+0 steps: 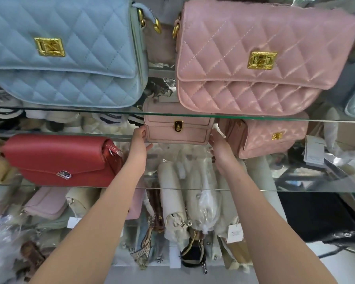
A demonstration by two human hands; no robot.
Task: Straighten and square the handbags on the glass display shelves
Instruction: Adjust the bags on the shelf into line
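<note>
Two hands flank the small pale pink handbag, one at each end of its long axis, which runs left to right. The bag stands upright on the middle glass shelf, front face and gold clasp toward the camera. The left hand presses against the bag's left end, fingers curled round the lower corner with the thumb under the base. The right hand cups the bag's right end, fingers closed against the side panel; the fingertips are hidden behind the bag.

Just beside the bag on the right, on the same shelf, sits a small quilted pink handbag, turned slightly so that its left end panel shows. To the left, apart from the left forearm, lies a red flap handbag with a silver clasp, long axis left to right, its right end angled toward the camera.

On the upper glass shelf stand a large quilted blue handbag and a large quilted pink handbag, both front-facing with gold clasps. The pink one overhangs the small pale pink bag from above.

Below the middle shelf, a crowded lower level holds cream, pink and dark bags, several in clear plastic wrap, with white paper tags attached.
</note>
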